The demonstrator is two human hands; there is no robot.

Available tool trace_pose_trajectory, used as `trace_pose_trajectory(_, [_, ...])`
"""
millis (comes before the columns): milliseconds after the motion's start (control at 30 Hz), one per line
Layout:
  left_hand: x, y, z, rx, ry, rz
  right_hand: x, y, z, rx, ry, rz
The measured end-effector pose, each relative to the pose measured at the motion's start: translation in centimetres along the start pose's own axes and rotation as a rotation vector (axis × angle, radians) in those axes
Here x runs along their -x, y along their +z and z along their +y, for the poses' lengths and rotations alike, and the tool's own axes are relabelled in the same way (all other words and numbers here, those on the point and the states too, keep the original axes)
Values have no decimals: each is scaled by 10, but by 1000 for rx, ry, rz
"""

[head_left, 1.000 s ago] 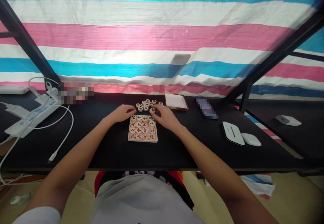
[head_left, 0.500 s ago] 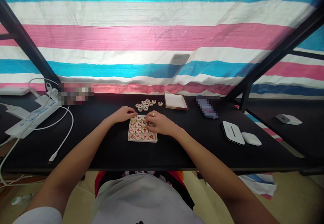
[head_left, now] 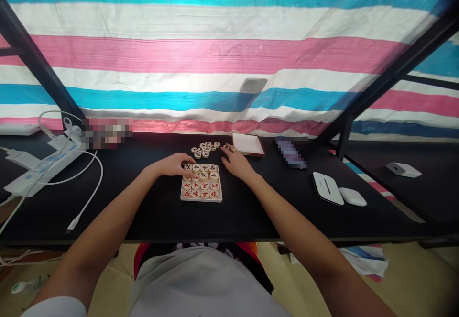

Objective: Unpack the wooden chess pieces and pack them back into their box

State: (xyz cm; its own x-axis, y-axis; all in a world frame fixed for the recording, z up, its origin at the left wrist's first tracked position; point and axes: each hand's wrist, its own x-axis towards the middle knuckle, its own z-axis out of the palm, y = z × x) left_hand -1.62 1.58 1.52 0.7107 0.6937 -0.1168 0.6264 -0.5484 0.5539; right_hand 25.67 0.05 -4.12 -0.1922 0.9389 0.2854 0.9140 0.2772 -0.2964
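Observation:
A shallow white box [head_left: 219, 199] holds round Chinese chess pieces in rows, red characters on the near ones and black on the far ones. My left hand [head_left: 174, 165] rests at its far left corner, fingers apart: the thumb lies over pieces inside, the other fingers along the far edge. My right hand [head_left: 237, 162] is beyond the box to the right, its fingers stretched out. Their tips reach a single Chinese chess piece [head_left: 225, 147], which they partly cover. Left of those fingertips lies a cluster of black-marked pieces [head_left: 205, 148] on the table.
A red-rimmed box lid [head_left: 248, 145] lies behind my right hand. Further right are a phone [head_left: 291, 153], a flat white device [head_left: 327, 188] and a white rounded case [head_left: 353, 196]. A power strip [head_left: 45, 164] with white cables [head_left: 96, 183] occupies the left of the black table [head_left: 158, 221].
My right hand has moved from over the box, away and to the right, to the lone piece. Black-marked pieces at the box's right now show. My left thumb has come over the pieces.

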Motion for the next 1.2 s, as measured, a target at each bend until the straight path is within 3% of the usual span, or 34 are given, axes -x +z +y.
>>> trace_pose_trajectory(167, [-2,5,2,-63,20,29,-3,-2,-2,53,62,-51])
trace_pose_trajectory(400, [-8,14,-1,-144,56,109,2,-9,-7,42,19,-21])
trace_pose_trajectory(933, [-14,19,-6,-206,-23,200,4,-13,-14,-16,5,12])
trace_pose_trajectory(1100, [-10,14,-5,-37,15,189,15,-28,-39,-199,-170,72])
trace_pose_trajectory(1200, [-8,11,-7,43,17,183,24,-34,-57,-278,-329,35])
